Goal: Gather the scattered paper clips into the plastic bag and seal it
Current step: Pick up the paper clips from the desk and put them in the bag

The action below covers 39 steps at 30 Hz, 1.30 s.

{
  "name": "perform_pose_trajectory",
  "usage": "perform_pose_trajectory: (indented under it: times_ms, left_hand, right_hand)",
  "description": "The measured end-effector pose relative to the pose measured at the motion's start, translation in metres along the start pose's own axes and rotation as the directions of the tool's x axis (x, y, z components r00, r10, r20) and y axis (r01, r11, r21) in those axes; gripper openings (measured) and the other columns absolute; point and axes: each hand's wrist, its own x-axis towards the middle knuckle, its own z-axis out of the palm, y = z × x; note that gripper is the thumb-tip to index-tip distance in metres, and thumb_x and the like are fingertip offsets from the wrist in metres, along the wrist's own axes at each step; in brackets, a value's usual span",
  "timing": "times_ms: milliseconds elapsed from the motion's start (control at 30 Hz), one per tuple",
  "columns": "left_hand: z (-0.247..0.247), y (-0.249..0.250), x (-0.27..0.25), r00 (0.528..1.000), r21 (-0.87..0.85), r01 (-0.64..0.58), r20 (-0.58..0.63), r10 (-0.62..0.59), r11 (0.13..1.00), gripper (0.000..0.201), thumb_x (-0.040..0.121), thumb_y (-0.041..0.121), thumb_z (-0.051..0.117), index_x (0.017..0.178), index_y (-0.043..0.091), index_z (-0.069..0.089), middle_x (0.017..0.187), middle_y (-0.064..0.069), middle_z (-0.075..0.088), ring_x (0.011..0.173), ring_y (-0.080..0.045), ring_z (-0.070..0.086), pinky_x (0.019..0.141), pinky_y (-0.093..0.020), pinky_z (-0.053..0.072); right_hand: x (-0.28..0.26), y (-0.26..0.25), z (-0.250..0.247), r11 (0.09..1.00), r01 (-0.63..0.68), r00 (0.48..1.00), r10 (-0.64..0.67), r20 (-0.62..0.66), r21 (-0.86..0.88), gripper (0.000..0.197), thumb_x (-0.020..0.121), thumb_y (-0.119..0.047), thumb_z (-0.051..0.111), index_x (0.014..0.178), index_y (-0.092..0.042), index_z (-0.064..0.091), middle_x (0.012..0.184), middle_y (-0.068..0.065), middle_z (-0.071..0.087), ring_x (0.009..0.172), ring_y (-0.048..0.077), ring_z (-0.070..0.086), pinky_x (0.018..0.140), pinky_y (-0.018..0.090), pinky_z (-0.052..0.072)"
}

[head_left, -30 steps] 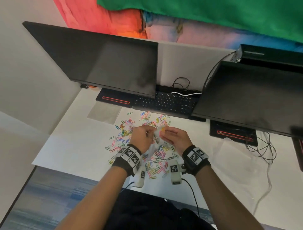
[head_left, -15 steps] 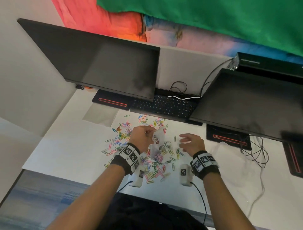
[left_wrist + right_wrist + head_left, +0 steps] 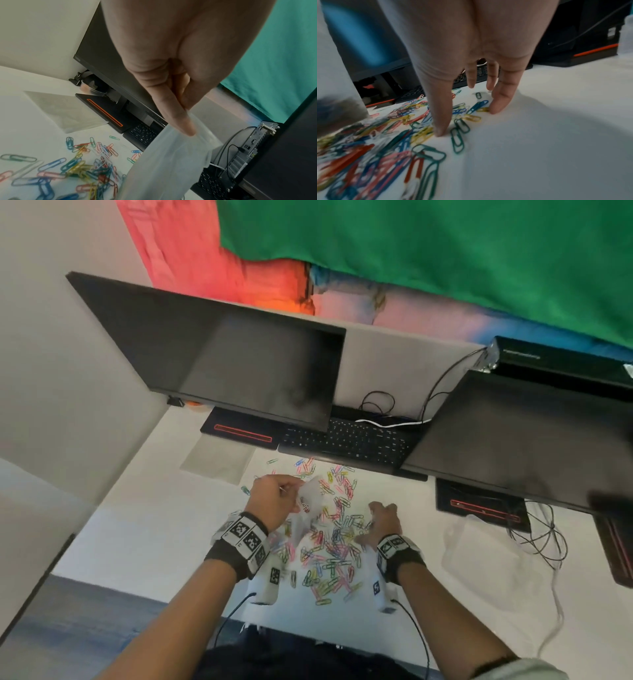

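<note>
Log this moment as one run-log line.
left hand: pinches plastic bag | right hand: fingers down among paper clips | bag: unsealed

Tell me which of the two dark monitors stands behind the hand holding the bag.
The larger dark monitor on the left, behind the left hand; the other dark monitor stands on the right.

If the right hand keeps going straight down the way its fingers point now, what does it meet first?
The right hand points down at the white desk. Its fingertips appear to be already at the edge of the scattered paper clips, so clips and desk come first; actual contact is unclear.
</note>
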Motion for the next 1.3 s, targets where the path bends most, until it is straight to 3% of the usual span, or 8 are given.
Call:
perform_pose_trajectory:
  times_ms: [133,300,500,700,867,1033,1200,1300]
  left_hand:
    - [-0.019,-0.004,0.009,1.0,-0.036,0.009,0.022,-0.008,0.999,0.019,0.096,0.008,0.058,0.102,0.014,0.074,0.082,0.0,0.073,0.056,-0.012,0.071,0.067,-0.044,0.062]
    - [-0.042,-0.01,0.025,1.0,-0.081,-0.006,0.019,0.007,0.997,0.021,0.094,0.008,0.06,0.092,0.022,0.075,0.075,-0.005,0.075,0.063,-0.026,0.073,0.07,-0.044,0.063]
    - [-0.057,-0.02,0.031,0.997,-0.046,-0.026,0.071,0.03,0.999,0.017,0.093,0.007,0.06,0.098,0.011,0.076,0.074,-0.005,0.073,0.063,-0.022,0.072,0.073,-0.039,0.063]
    - [-0.068,-0.029,0.032,0.988,-0.057,-0.037,0.146,0.045,0.998,0.018,0.094,0.006,0.059,0.103,0.005,0.074,0.081,-0.008,0.073,0.061,-0.015,0.069,0.069,-0.031,0.063]
    - [-0.07,-0.039,0.032,0.98,-0.083,-0.052,0.185,0.067,0.995,0.019,0.094,0.01,0.059,0.104,0.009,0.075,0.092,-0.008,0.076,0.072,-0.022,0.075,0.072,-0.04,0.063]
    - [-0.07,-0.031,0.03,0.977,-0.069,-0.037,0.209,0.05,0.997,0.021,0.094,0.006,0.057,0.105,0.008,0.074,0.099,-0.01,0.074,0.077,-0.024,0.074,0.071,-0.038,0.063]
    - [-0.058,-0.024,0.034,0.975,-0.039,-0.069,0.21,0.075,0.997,0.022,0.095,0.006,0.055,0.106,0.008,0.074,0.095,-0.009,0.074,0.075,-0.025,0.074,0.073,-0.037,0.063]
    - [-0.042,-0.022,0.033,0.977,-0.018,-0.089,0.192,0.091,0.996,0.021,0.095,0.008,0.056,0.106,0.009,0.074,0.089,-0.008,0.075,0.07,-0.022,0.074,0.07,-0.036,0.063]
  right_hand:
    - [0.001,-0.009,0.0,0.943,0.173,0.983,-0.146,0.114,-0.286,0.085,0.081,-0.036,0.068,0.15,-0.03,0.019,0.159,0.002,0.01,0.14,0.032,0.019,0.114,0.041,0.027]
    - [-0.014,-0.025,0.016,0.871,0.259,0.966,-0.226,0.128,-0.418,0.057,0.098,-0.026,0.035,0.151,-0.027,0.015,0.16,0.01,0.009,0.141,0.033,0.02,0.115,0.042,0.026]
    - [-0.013,-0.025,0.019,0.957,0.072,0.997,-0.072,0.012,-0.28,0.091,0.081,-0.066,0.049,0.149,-0.038,-0.005,0.16,0.009,-0.006,0.144,0.035,0.013,0.114,0.05,0.022]
    - [-0.012,-0.037,0.016,0.92,0.112,0.978,-0.035,0.207,-0.375,0.078,0.092,-0.062,0.036,0.153,-0.022,0.008,0.16,0.006,-0.004,0.147,0.03,0.003,0.119,0.043,0.009]
    - [-0.029,-0.038,0.056,0.854,0.223,0.973,-0.225,0.052,-0.47,0.05,0.091,-0.026,0.052,0.14,-0.019,0.041,0.128,0.013,0.044,0.11,0.033,0.051,0.094,0.04,0.048]
    - [-0.022,-0.043,0.058,0.863,0.215,0.956,-0.281,-0.082,-0.457,0.02,0.085,-0.001,0.06,0.098,-0.013,0.071,0.101,0.006,0.065,0.085,0.023,0.061,0.082,0.033,0.054]
    - [-0.019,-0.047,0.042,0.969,0.063,0.973,-0.113,-0.2,-0.239,0.013,0.085,-0.013,0.068,0.072,-0.014,0.071,0.083,-0.002,0.066,0.071,0.012,0.058,0.065,0.015,0.044]
    - [-0.022,-0.044,0.028,0.964,-0.095,0.959,0.155,-0.236,0.248,0.004,0.078,-0.017,0.077,0.075,-0.02,0.077,0.077,-0.01,0.069,0.071,0.006,0.062,0.067,0.009,0.043]
